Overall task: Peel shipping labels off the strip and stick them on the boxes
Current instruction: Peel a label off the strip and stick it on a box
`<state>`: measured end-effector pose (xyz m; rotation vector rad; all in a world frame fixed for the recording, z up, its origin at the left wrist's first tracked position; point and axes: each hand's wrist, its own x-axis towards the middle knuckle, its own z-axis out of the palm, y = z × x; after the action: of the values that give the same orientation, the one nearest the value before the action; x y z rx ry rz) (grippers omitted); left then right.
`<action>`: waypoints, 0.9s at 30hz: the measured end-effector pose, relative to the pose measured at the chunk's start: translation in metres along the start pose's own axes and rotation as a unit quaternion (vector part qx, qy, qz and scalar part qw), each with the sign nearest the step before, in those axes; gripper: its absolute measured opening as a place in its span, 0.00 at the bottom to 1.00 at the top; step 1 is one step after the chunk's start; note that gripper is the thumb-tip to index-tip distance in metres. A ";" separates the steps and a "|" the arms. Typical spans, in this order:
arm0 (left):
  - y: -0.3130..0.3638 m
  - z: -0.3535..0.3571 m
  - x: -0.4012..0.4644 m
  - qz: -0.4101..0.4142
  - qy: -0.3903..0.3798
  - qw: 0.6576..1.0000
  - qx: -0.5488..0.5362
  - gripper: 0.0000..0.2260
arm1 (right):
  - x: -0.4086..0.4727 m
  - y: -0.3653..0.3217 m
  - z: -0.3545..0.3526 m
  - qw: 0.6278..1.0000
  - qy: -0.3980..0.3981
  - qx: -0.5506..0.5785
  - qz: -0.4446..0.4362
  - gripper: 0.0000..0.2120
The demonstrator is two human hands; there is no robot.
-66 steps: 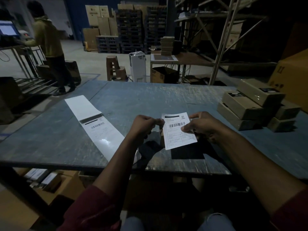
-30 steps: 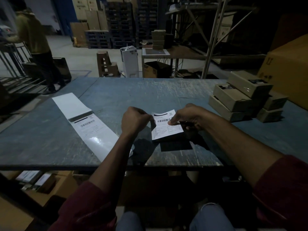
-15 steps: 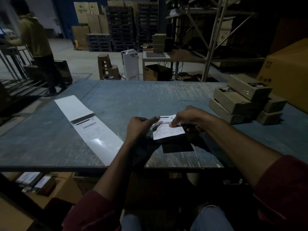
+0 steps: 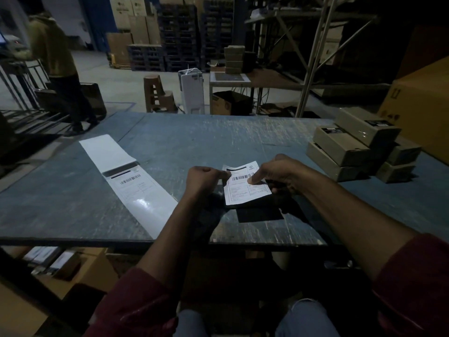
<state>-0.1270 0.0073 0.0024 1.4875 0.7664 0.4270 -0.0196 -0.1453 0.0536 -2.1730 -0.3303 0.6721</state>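
Two hands meet over one shipping label (image 4: pixel 245 183), which sits between them above the near-middle of the table (image 4: pixel 170 147). Your left hand (image 4: pixel 206 177) is curled, fingertips pinching the label's left edge. Your right hand (image 4: pixel 279 172) is the one on top of it, index finger pressed straight down just under the barcode, the other fingers tucked below where you can't see what they hold. Beneath the label lies something dark, likely the box; it is too dim to be sure. The label's long axis runs away from you, tilted slightly right, so smoothing probably goes along that line. Your label strip (image 4: pixel 128 181) lies well apart to the left, on the scuffed grey-blue tabletop. Stacked cardboard boxes (image 4: pixel 352 147) wait at the right, in a dim warehouse.
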 end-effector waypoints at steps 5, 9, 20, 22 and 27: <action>-0.001 -0.001 0.006 -0.001 -0.008 1.000 0.006 0.12 | -0.001 0.001 0.000 0.999 -0.027 0.025 0.024 0.13; -0.003 -0.003 0.008 -0.003 -0.012 1.000 -0.001 0.10 | -0.005 -0.002 0.001 0.999 -0.022 0.027 0.027 0.13; -0.008 -0.003 0.016 -0.005 -0.019 1.000 -0.009 0.12 | -0.019 0.002 0.003 1.000 0.003 0.018 0.022 0.13; -0.008 -0.004 0.016 -0.003 -0.025 1.000 -0.013 0.13 | -0.020 0.003 0.003 1.000 0.005 0.025 0.018 0.13; -0.008 -0.004 0.015 0.001 -0.026 1.000 0.001 0.13 | -0.023 0.006 0.004 1.000 0.011 0.021 0.020 0.15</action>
<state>-0.1207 0.0201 -0.0082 1.4949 0.7241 0.3872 -0.0411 -0.1569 0.0543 -2.1499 -0.2584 0.6707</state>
